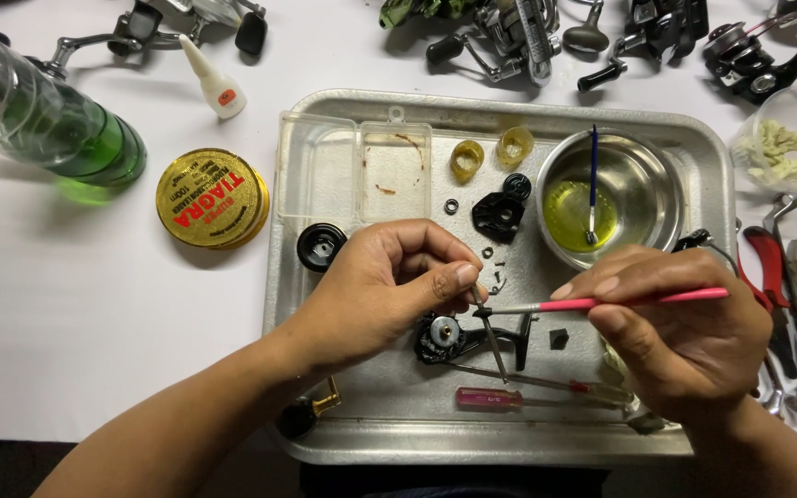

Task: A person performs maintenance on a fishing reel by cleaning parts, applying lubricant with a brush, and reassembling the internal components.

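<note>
1. Surface: white tabletop (76,304), flat and evenly lit; the room beyond it is out of frame.
2. Metal tray (694,148) sits centre, its near edge at the table's front.
3. Left hand (389,286) is curled, thumb and forefinger pinched on a thin metal shaft (491,337) held over the tray's middle, slanting down.
4. Right hand (684,337) is closed round a pink-handled brush (638,299), lying nearly level, its tip touching the shaft just below the left fingertips.
5. Below the hands: black reel part (445,334) and red-handled screwdriver (491,398) on the tray floor.
6. Also on the tray: steel bowl (643,184) with yellow liquid and a blue brush, clear plastic box (352,166), black spool (320,246).
7. Off the tray, left: gold round tin (212,198), green-tinted clear bottle (48,124), small glue bottle (214,81).
8. Far edge: several fishing reels (509,37). Right edge: red-handled pliers (772,267) and wrenches.
</note>
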